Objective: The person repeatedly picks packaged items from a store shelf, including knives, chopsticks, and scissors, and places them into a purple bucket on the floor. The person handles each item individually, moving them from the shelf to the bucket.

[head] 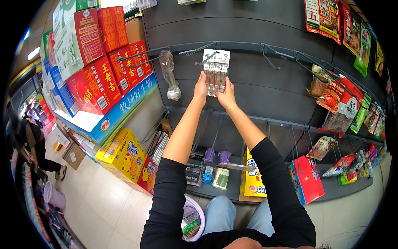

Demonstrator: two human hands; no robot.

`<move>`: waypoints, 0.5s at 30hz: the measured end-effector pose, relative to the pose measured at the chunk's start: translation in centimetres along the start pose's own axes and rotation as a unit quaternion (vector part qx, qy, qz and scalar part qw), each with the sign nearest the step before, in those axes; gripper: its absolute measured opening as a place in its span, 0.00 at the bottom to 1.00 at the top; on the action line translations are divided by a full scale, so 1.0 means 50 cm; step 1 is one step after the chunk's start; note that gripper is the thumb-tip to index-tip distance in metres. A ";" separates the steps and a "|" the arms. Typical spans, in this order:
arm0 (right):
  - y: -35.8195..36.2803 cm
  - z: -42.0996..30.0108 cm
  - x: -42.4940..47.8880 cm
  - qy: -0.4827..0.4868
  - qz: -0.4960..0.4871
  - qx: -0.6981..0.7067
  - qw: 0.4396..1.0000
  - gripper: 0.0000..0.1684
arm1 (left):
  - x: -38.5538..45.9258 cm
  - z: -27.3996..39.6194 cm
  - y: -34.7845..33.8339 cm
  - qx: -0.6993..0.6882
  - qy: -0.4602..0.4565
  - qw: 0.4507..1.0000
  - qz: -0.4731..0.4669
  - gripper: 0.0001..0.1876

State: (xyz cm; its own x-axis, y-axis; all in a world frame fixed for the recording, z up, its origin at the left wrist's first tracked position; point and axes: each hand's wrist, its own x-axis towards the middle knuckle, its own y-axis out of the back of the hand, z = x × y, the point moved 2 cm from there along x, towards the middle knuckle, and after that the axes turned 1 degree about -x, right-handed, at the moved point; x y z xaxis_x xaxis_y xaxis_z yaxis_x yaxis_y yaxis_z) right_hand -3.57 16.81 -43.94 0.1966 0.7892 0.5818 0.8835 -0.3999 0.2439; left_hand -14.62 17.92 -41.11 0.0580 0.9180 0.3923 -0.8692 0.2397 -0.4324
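Observation:
Between both hands is a carded pack of metal utensils (216, 73), its white card up at a metal display hook (206, 59) on the dark rack. My left hand (200, 88) grips the pack's left edge, and my right hand (227, 95) grips its lower right side with the thumb across the front. Whether the hook passes through the card's hole is not clear. Left of my hands, a clear-wrapped utensil (170, 76) hangs from another hook.
Red drink cartons (93, 87) are stacked at left above yellow boxes (124, 152). Bare hooks (270, 60) project nearby. Food packets (335, 96) hang at right. Small packs (220, 179) lie on the bottom shelf. A lilac basket (202, 214) stands by my knees. A person (37, 143) is far left.

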 end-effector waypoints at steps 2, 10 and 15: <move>0.004 -0.013 -0.011 0.005 -0.007 0.009 1.000 0.46 | -0.008 0.000 0.003 -0.001 -0.010 1.000 0.006 0.27; 0.027 -0.066 -0.081 0.021 -0.007 -0.020 1.000 0.45 | -0.089 0.036 -0.016 -0.015 -0.034 0.998 0.054 0.23; 0.049 -0.097 -0.122 0.041 -0.023 -0.003 0.999 0.44 | -0.167 0.071 -0.038 0.016 -0.055 0.998 0.032 0.27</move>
State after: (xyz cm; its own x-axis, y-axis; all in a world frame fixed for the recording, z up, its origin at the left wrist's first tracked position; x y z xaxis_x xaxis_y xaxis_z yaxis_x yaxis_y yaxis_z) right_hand -4.68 8.79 -43.14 0.1208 0.7663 0.6310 0.8879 -0.3676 0.2764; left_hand -15.20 8.66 -40.67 -0.0496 0.8906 0.4520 -0.8848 0.1708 -0.4336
